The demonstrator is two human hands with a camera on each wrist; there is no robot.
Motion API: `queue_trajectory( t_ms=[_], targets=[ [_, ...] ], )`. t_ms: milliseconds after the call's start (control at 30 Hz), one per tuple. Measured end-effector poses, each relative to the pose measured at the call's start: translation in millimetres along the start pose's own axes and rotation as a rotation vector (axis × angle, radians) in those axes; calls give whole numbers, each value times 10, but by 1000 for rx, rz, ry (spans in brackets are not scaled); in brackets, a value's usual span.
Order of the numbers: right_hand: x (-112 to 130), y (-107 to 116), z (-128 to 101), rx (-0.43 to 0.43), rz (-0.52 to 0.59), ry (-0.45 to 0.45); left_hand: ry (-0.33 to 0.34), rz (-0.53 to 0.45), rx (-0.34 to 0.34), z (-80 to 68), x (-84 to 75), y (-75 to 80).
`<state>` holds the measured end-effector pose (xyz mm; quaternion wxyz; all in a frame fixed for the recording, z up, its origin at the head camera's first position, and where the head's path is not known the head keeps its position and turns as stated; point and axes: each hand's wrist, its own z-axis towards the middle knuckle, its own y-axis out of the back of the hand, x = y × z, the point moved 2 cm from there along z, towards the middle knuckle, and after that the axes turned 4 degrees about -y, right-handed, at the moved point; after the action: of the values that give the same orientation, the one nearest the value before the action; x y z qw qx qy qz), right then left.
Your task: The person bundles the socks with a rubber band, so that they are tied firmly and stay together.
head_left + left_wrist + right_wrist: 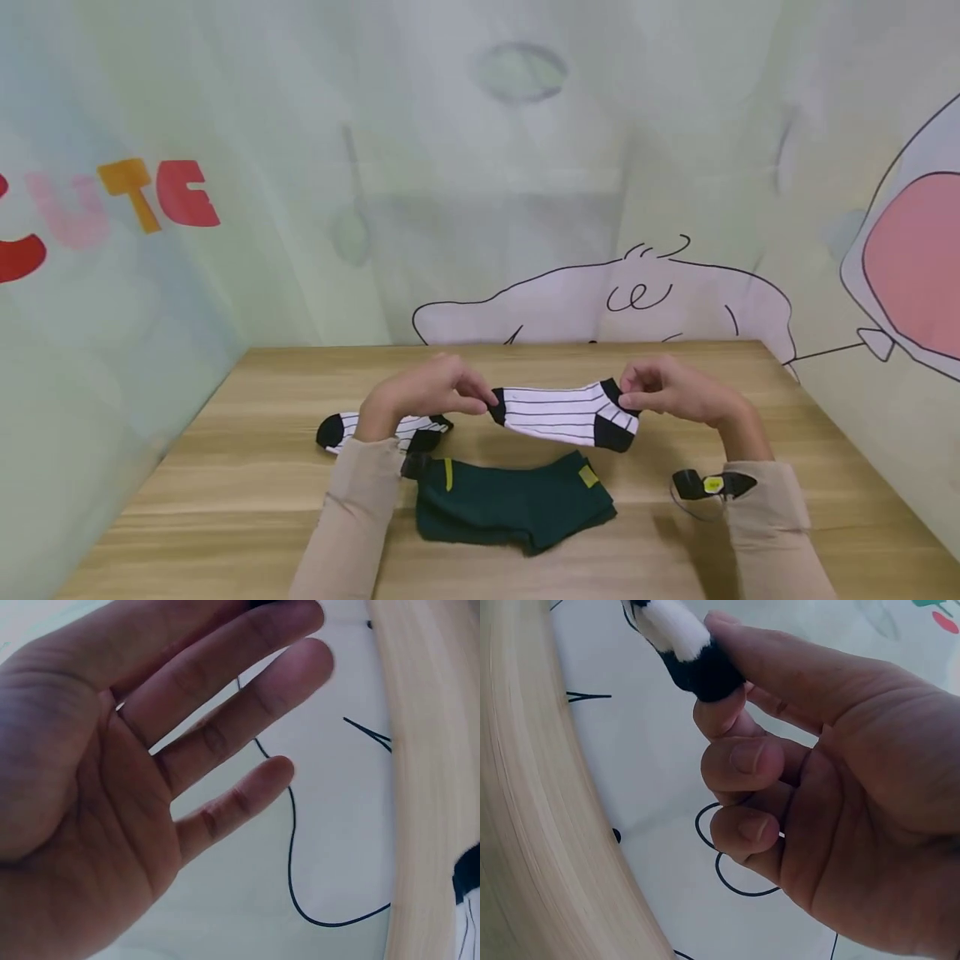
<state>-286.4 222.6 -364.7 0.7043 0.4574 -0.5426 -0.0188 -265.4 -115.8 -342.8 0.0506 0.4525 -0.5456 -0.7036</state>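
A white ankle sock (551, 413) with thin dark stripes and a black toe, heel and cuff is stretched between both hands above the table. My left hand (427, 388) pinches its black toe end; in the left wrist view the other fingers (214, 739) extend fairly straight. At the cuff, my right hand (675, 390) pinches the black edge between thumb and index finger, and the right wrist view shows the remaining fingers (742, 765) curled. A matching striped sock (347, 429) lies on the table, partly hidden behind the left wrist.
Dark green folded fabric (510, 504) with yellow patches lies on the wooden table (225, 500), between the forearms. Wrist cameras are strapped to both sleeves. Behind the table's far edge stands a printed backdrop (480, 167) with cartoon drawings and letters.
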Motion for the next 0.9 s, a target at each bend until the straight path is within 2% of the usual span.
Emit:
queue_trajectory(
  t_ms=[233,467,633,900],
  targets=[
    [-46,-42,-90,16,32,11,-35,-29,61,21,53,-114],
    [12,-87,-43,65,30,44,-66,-34,38,-144,55,-75],
    [52,-134,-1,108,56,43,-45,-25,18,-263,92,-78],
    [87,-171,72,127,18,78,-28,-32,35,-323,112,4]
  ],
)
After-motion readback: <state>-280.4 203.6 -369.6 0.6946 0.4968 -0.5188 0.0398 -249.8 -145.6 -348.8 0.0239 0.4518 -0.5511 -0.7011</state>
